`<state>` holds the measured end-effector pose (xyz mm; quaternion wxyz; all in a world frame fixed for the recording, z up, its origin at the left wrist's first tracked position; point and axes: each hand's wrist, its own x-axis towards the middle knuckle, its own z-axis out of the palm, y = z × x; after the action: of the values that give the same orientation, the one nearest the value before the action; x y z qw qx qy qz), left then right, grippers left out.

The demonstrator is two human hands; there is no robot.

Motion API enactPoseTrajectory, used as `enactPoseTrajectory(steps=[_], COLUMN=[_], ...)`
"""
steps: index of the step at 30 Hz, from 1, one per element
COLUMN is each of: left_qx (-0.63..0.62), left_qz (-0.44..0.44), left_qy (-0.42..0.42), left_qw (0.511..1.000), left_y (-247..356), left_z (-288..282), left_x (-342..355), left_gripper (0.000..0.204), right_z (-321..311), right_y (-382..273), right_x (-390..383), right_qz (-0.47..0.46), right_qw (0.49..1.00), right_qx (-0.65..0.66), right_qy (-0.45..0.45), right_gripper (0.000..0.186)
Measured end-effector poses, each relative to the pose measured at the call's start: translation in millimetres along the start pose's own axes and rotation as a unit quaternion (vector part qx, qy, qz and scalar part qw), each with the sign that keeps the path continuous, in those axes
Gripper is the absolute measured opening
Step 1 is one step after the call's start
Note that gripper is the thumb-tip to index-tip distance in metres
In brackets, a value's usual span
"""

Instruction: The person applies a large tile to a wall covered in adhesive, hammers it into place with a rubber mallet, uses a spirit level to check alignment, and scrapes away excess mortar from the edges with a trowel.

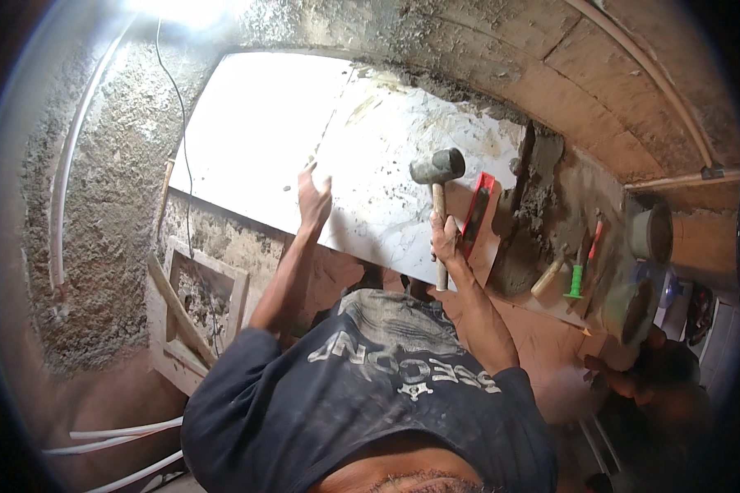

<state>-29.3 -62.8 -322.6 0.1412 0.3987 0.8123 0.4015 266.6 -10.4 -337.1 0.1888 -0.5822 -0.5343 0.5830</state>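
Note:
My right hand [446, 239] is closed around the wooden handle of a rubber mallet [438, 167]. The mallet's dark head rests on or hovers just above a large white marbled tile [386, 193]; which of the two, I cannot tell. Over the seam between this tile and a brightly lit white tile [247, 131] is my left hand [314, 201], its index finger stretched forward and its thumb apart. Whether something small sits at those fingertips is too unclear to see. Just right of the mallet lies a red spirit level [477, 215], partly on the marbled tile.
Wet mortar [543, 189] borders the tiles on the right. Beyond are a green-handled tool [575, 281], a brush [548, 278] and a bucket [652, 232]. Another person [662, 374] is at lower right. A wooden frame [240, 300] leans at left, below a hanging cable [187, 156].

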Motion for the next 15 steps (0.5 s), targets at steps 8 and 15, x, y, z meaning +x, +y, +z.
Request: enactPoseTrajectory(steps=[8,15], left_qx=[0.313,0.282], left_qz=[0.016,0.078], left_qy=[-0.274,-0.211], left_qw=[0.91,0.933], left_y=[-45,-52], left_z=[70,80], left_x=[156,146], left_gripper=[0.065,0.079], right_z=[-1,-5], right_y=[10,-31], right_x=[8,2], right_qz=[-0.009,-0.022], right_qw=[0.999,0.987], right_qx=[0.025,0.114], right_qy=[-0.018,0.108], right_gripper=[0.043,0.047])
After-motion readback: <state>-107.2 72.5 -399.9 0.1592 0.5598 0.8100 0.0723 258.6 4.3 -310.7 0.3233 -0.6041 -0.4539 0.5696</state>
